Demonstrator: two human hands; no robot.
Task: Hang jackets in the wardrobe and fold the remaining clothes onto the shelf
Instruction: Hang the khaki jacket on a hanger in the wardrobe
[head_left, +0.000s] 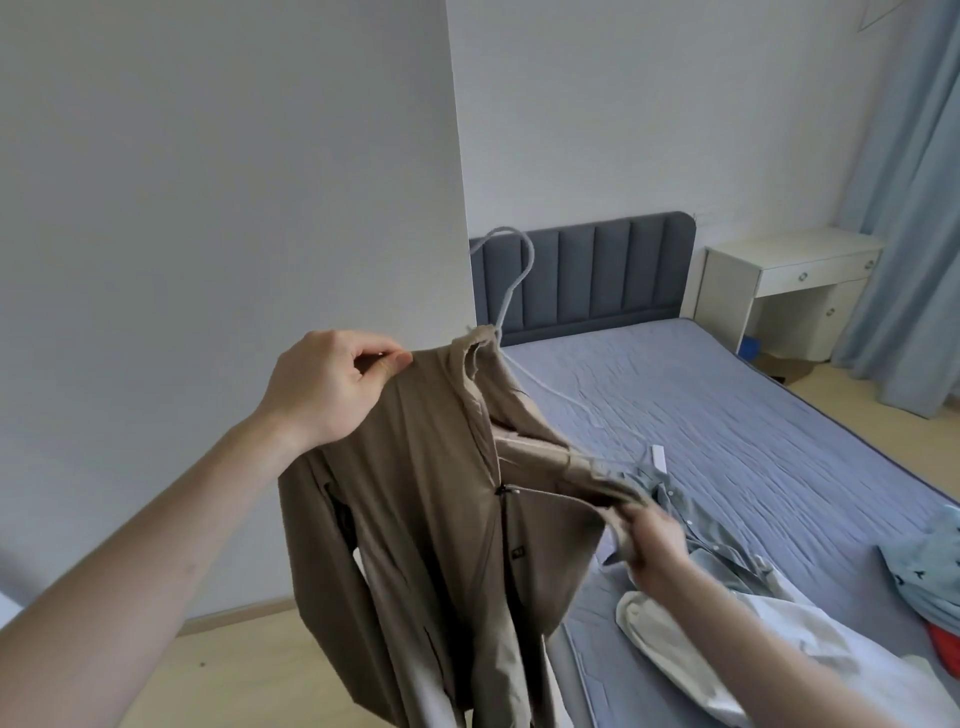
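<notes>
The left hand (332, 384) pinched one shoulder of a tan zip-up jacket (426, 519) while the right hand (652, 543) gripped the other, holding it up on a white hanger (511, 280) beside the bed (753, 415). A blue-grey shirt (691, 514) and pale garments (727, 649) lay on the mattress, near a white desk (789, 280) and blue curtains (914, 208).

Jacket (415, 509) held left of bed (727, 415); clothes (727, 597) seemingly heaped on it.

Tan zip jacket (415, 519) half on a white hanger (511, 291), upright above the bed edge
</notes>
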